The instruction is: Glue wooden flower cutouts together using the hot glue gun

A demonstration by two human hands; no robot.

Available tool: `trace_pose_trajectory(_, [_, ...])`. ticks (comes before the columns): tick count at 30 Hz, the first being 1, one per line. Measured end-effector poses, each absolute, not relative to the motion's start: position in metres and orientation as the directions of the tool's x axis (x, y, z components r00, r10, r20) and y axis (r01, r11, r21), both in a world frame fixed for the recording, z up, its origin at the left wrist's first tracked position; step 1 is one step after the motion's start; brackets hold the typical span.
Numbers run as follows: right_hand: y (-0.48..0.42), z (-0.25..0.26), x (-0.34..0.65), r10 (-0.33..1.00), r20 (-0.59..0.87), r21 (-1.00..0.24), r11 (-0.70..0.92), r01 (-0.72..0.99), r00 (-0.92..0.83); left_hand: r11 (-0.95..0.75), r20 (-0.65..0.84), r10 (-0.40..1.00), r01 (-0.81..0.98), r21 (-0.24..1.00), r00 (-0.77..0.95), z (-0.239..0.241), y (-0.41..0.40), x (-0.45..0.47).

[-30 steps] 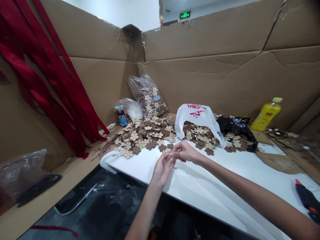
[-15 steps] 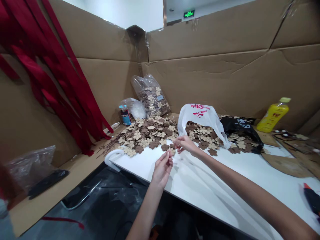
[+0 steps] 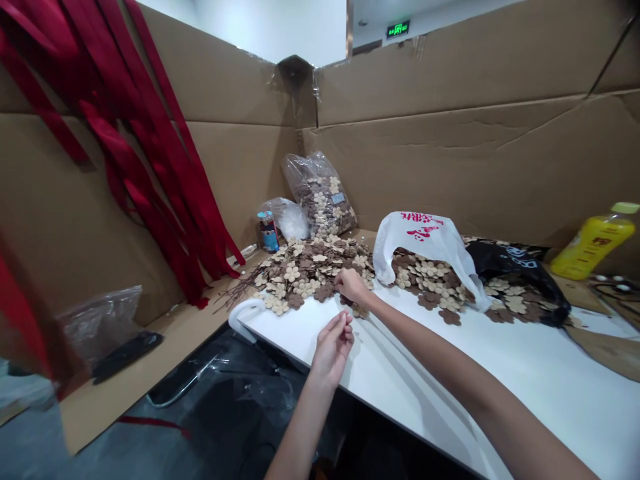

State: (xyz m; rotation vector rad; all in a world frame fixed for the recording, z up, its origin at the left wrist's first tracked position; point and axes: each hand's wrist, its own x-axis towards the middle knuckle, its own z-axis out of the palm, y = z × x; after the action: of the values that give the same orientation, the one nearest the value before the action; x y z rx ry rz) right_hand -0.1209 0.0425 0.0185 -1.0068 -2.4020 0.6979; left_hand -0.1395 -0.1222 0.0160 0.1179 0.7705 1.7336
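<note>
Now the right hand [image 3: 353,287] has reached the flower cutouts [image 3: 313,270].

This seems a makeshift craft workshop: cardboard walls [image 3: 450,160], a white counter [image 3: 500,360], heaps of flower cutouts [image 3: 315,270], a green exit sign [image 3: 398,28].

bare, slender left forearm [image 3: 305,420] seen entering at 6 o'clock, longer right forearm [image 3: 450,360] at 4 o'clock; both narrowed toward thin wrists. left hand [image 3: 333,350] and right hand [image 3: 353,287] shown ungloved near 12 o'clock of forearms, fingers [image 3: 343,327] long and slim; fingernails too small to be made out.
</note>
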Motion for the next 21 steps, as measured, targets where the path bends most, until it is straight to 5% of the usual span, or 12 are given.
trace_pose_trajectory(13, [0.048, 0.031, -0.099, 0.801, 0.301, -0.775, 0.522, 0.357, -0.518, -0.076, -0.333, 0.901, -0.856, 0.511, -0.279, 0.015, -0.112, -0.136])
trace_pose_trajectory(21, [0.009, 0.066, -0.049, 0.674, 0.279, -0.853, 0.501, 0.146, -0.684, -0.015, -0.340, 0.923, -0.903, 0.430, -0.178, 0.022, -0.098, -0.137])
